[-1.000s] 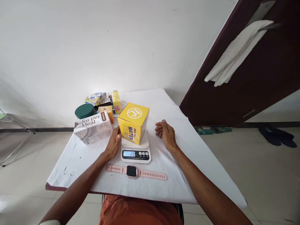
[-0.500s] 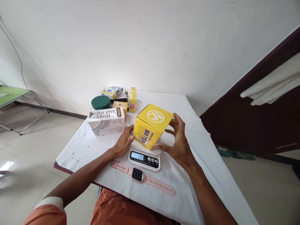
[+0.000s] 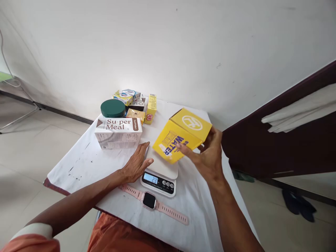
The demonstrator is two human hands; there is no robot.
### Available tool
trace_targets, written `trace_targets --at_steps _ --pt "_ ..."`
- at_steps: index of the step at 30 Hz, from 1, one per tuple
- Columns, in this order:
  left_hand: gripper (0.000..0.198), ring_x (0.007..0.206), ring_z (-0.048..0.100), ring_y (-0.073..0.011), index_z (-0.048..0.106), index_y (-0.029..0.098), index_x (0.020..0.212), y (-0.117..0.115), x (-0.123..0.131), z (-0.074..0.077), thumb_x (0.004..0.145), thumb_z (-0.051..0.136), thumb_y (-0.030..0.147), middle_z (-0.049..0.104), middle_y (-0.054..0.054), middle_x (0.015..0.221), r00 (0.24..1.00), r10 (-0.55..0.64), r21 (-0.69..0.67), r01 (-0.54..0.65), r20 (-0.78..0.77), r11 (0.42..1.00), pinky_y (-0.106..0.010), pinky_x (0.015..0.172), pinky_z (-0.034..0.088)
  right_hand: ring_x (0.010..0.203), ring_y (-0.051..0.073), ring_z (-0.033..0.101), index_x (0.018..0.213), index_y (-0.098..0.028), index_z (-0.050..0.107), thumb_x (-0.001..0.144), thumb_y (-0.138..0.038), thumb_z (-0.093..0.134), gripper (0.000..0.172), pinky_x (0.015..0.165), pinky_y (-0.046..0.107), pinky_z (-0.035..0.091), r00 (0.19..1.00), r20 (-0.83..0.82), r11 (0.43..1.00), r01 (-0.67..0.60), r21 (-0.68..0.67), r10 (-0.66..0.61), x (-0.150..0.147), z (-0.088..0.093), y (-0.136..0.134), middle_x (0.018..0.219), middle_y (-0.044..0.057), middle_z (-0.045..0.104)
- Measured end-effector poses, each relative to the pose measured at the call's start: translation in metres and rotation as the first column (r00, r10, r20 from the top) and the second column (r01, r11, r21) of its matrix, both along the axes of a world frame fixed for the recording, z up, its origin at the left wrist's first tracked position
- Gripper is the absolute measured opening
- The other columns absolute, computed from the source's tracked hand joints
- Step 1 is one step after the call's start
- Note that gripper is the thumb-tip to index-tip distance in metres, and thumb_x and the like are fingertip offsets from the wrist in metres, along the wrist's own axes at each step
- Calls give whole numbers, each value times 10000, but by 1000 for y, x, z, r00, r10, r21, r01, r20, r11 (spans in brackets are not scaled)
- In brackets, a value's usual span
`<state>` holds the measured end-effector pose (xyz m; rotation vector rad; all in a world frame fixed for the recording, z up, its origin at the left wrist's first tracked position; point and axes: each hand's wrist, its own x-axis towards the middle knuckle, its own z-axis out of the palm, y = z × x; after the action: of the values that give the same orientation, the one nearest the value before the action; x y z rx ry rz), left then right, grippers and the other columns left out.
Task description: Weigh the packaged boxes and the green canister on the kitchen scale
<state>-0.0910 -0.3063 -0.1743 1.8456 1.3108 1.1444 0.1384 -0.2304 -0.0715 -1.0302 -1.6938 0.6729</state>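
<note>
My right hand grips a yellow cube box marked "WATER", holding it tilted in the air just above and right of a small white kitchen scale. The scale's display reads 23. My left hand lies flat on the white table, fingers spread, touching the scale's left side. A pink smartwatch lies flat on the table in front of the scale.
A white "Su-per Meal" box sits left of the scale. Behind it are a dark green round lid, a slim yellow carton and several small boxes. A dark door with a white cloth stands right. Dark slippers lie on the floor.
My right hand took hold of the yellow box and lifted it off the scale, up and to the right, tilting it. My left hand stayed by the scale. The view swung left.
</note>
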Motion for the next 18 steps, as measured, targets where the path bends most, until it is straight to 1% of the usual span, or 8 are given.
trace_targets --at_steps 3,5,6,8,11,14,18 --pt "713 1448 427 -360 282 171 1603 -3 2 2 1038 384 594 419 -217 1526 1000 2 4 -2 13 1000 -583 1221 359 1280 316 606 1411 -336 341 689 -559 869 922 912 472 620 1000 -16 995 12 96 -11 -6 19 31 1478 123 484" --pt "694 1448 427 -357 289 190 1602 -5 3 3 1036 419 569 416 -204 1526 1000 8 19 -9 23 1000 -574 1224 361 1287 311 597 1424 -344 313 691 -588 857 945 917 479 617 1000 2 994 -5 110 5 -15 24 54 1493 126 466" --pt "688 1451 423 -354 289 200 1603 -5 3 4 1034 431 559 413 -197 1527 1000 10 31 -11 24 999 -569 1227 360 1279 306 599 1421 -347 309 684 -604 855 952 914 482 619 1000 11 995 -21 97 20 -21 24 64 1493 126 467" --pt "681 1456 412 -344 271 221 1611 -7 4 5 1035 443 541 407 -184 1527 1000 7 53 -8 16 999 -560 1230 361 1264 296 602 1395 -342 322 656 -616 867 958 916 484 621 998 13 997 -60 54 59 -34 17 82 1486 128 477" --pt "691 1453 407 -335 219 240 1628 -8 5 7 1039 444 524 390 -181 1531 1000 -20 52 21 -11 998 -555 1217 383 1275 285 591 1331 -321 353 621 -594 897 935 942 474 614 993 -7 993 -118 -10 118 -50 -4 97 1489 132 482" --pt "705 1437 421 -339 202 249 1634 -9 4 11 1037 447 530 391 -184 1523 999 -41 30 41 -18 999 -557 1202 403 1275 278 586 1306 -315 370 618 -588 900 911 959 471 606 991 -9 989 -137 -54 137 -60 -24 100 1477 127 500" --pt "720 1425 439 -344 224 249 1634 -10 5 16 1026 453 560 419 -183 1501 999 -49 15 49 -3 999 -558 1196 413 1243 272 596 1312 -311 378 585 -566 921 943 964 479 604 992 3 990 -122 -73 122 -67 -39 103 1468 121 512"
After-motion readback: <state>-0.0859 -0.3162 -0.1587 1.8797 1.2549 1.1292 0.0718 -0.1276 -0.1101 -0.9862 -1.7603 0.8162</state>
